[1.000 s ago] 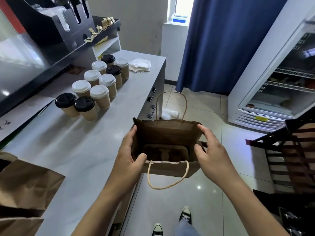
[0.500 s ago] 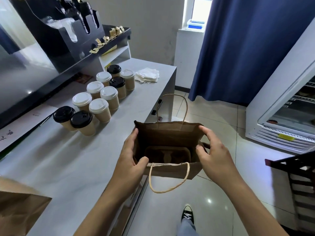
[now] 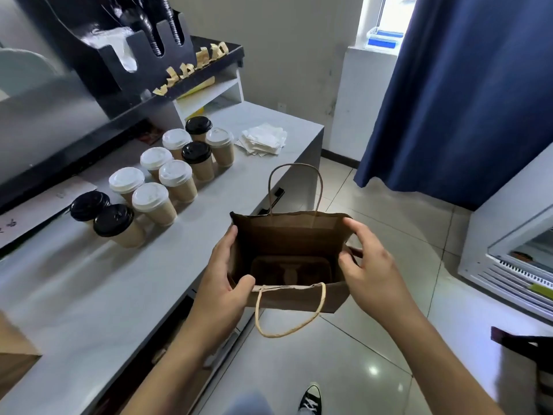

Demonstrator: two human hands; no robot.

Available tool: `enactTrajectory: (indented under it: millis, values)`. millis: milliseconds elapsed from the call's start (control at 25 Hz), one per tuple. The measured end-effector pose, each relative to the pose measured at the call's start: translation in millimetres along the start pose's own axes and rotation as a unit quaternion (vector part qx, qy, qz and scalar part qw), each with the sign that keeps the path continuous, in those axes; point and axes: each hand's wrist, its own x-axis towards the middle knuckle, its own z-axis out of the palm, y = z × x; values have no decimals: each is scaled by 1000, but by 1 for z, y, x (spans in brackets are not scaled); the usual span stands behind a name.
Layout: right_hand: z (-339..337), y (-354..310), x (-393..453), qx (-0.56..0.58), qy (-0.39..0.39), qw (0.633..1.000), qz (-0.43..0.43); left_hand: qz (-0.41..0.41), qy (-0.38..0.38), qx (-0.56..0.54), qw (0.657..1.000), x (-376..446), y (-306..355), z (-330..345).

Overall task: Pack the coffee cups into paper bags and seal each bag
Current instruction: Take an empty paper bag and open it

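An open brown paper bag [image 3: 287, 235] with twine handles hangs in the air just off the counter's front edge. A cardboard cup carrier [image 3: 291, 269] lies at its bottom. My left hand [image 3: 223, 283] grips the bag's left rim, thumb hooked inside. On the opposite rim, my right hand [image 3: 368, 274] pinches the paper and spreads the mouth wide. Several coffee cups [image 3: 154, 187] with white or black lids stand in a cluster on the grey counter [image 3: 89, 295], to the left of the bag.
A pile of white napkins [image 3: 263, 139] lies at the counter's far end. Another brown bag [image 3: 15, 351] sits at the near left edge. A black organiser [image 3: 134, 43] stands on a raised shelf behind the cups. To the right are a blue curtain [image 3: 466, 85] and a fridge [image 3: 514, 250].
The bag and both hands have shifted slightly toward the counter as my view turned left. Both hands keep the same hold, and the bag's mouth stays spread.
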Motion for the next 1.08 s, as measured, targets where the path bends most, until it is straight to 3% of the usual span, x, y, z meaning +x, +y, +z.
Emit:
enactTrajectory:
  millis: [560,1080]
  values:
    - [-2,7,118,-1,-64,998,-1,-18,37,46,998,84,11,14]
    - [50,-60,255,-45,-151,986,-61,-77,118,18,990,176,7,-35]
